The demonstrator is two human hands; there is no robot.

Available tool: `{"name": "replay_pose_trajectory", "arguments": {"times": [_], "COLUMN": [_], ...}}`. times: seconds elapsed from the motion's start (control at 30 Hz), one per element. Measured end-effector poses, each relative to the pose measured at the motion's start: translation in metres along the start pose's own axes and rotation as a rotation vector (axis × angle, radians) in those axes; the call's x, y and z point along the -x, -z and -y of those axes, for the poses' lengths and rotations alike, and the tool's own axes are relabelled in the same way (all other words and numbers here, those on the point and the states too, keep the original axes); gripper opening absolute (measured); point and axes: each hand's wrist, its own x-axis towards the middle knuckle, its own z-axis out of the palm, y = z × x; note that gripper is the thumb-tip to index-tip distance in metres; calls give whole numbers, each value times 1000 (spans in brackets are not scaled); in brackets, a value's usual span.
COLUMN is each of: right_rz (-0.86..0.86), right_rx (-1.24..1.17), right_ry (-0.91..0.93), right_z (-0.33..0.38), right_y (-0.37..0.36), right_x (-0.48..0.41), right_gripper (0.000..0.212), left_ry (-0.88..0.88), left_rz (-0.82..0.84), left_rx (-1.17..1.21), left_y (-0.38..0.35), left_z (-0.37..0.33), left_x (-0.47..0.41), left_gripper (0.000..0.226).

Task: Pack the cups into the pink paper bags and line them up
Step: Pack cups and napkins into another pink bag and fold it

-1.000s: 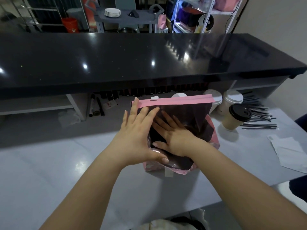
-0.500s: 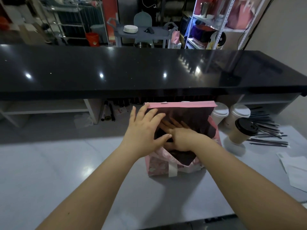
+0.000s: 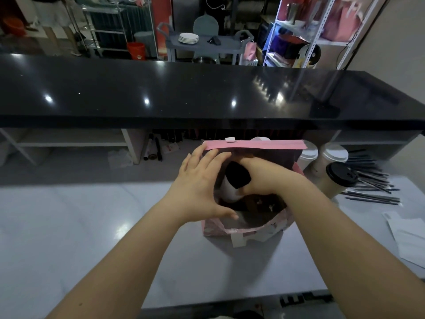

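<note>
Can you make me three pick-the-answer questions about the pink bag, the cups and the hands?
1. Where is the black-lidded cup that the right hand holds?
A. Inside the pink bag
B. On the black counter
C. On the floor

2. How many cups stand on the table to the right of the bag?
A. One
B. Three
C. Six

3. What is the left hand doing?
A. Lifting a straw
B. Resting on the bag's open mouth
C. Hanging off the table

Answers:
1. A, the cup sits down in the bag's opening.
2. B, two white-lidded cups and one black-lidded one stand there.
3. B, its fingers and thumb lie along the bag's left edge.
</note>
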Motion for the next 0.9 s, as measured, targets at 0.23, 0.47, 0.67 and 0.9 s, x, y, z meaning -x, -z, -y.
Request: {"name": "replay_pose_trajectory", "arguments": {"times": [0.23,0.47,0.67,0.9], "right_rz": [85,127,107,57], "right_rx": [-3,56,98,213], "right_ry": [36,44,54,24], "right_z": [-3,-1,2,15], "right_y": [-7,-12,-29,-42], "right_x": [16,16,9,0], "right_gripper": [98,95,94,97], "left_ry": [8,5,32,52], "left_rz": [69,72,67,81], "left_rx": [71,83,49,6], "left_y": [10,9,7,9], "left_z": [-10,-17,-13,-10], "left_x": [6,6,10,13], "left_gripper": [132,127,127,131]}}
